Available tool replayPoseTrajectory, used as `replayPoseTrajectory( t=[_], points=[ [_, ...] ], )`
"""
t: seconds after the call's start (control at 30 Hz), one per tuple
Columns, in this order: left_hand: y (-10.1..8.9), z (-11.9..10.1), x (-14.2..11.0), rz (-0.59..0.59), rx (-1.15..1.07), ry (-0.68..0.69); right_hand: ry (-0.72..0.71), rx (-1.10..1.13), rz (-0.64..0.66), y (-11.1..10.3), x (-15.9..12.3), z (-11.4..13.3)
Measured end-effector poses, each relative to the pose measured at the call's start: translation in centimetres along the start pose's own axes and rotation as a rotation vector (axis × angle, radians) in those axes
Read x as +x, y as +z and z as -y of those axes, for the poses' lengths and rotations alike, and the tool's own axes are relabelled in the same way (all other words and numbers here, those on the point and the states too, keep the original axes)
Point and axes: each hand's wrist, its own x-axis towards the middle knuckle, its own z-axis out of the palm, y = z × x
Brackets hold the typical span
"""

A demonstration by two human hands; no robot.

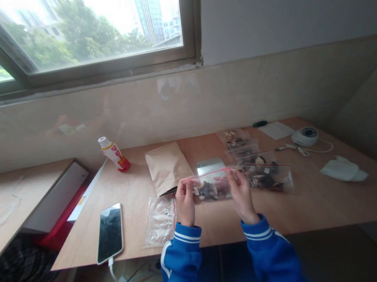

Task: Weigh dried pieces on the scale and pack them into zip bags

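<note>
Between my two hands hangs a clear zip bag (212,191) with a red seal strip and small dark and brown pieces inside. My left hand (186,203) pinches the left end of the strip, and my right hand (242,195) pinches the right end. Behind the bag lies a flat silvery device (210,166), partly covered. Just right of my right hand is another filled zip bag (271,180). Left of my left hand, an unfilled-looking clear bag (159,221) lies flat below a brown paper pouch (167,166).
Several smaller filled bags (240,144) form a column toward the wall. A phone (110,233) on a cable and a bottle (115,155) stand left. A white camera-like device (305,137), a white paper (276,130) and a crumpled white tissue (343,169) are right.
</note>
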Motion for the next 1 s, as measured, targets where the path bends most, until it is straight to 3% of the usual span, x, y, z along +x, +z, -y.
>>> replayPoseTrajectory(
  t=[0.1,0.3,0.5,0.8,1.0],
  points=[
    [0.1,0.0,0.7,-0.076,0.011,-0.001,0.031,-0.016,-0.041,0.1,0.3,-0.3],
    [0.0,0.3,1.4,0.065,0.000,-0.102,0.013,-0.112,-0.012,-1.2,1.4,-1.9],
    [-0.2,0.8,0.7,0.025,0.051,-0.112,0.009,-0.106,0.020,-2.1,1.4,-2.5],
    [-0.3,-0.2,0.2,0.053,0.043,-0.060,0.028,-0.011,-0.147,-0.5,0.6,-1.8],
    [-0.2,-1.3,-0.2,-0.042,-0.019,-0.093,0.043,-0.097,0.021,-1.2,0.2,-0.6]
  ],
)
